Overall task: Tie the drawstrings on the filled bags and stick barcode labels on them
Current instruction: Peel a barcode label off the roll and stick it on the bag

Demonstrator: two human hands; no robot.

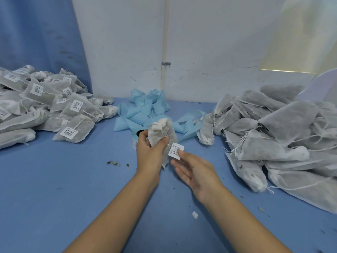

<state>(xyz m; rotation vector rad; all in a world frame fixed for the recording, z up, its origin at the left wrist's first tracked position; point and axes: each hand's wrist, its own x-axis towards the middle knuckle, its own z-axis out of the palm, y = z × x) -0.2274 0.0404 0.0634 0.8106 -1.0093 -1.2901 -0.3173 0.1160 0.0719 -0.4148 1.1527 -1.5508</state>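
Note:
My left hand (149,152) grips a filled grey mesh bag (162,132) upright above the blue table, its gathered white neck pointing up. A white barcode label (176,151) lies on the bag's lower right side. The thumb of my right hand (193,170) presses on that label while the other fingers are spread below it. Behind my left hand, a roll of labels (135,141) is partly hidden.
A heap of labelled bags (45,106) lies at the left. A heap of unlabelled bags (273,136) with loose strings lies at the right. Light blue backing strips (144,112) are scattered at the back centre. Small leaf crumbs (113,163) dot the blue tabletop (73,189).

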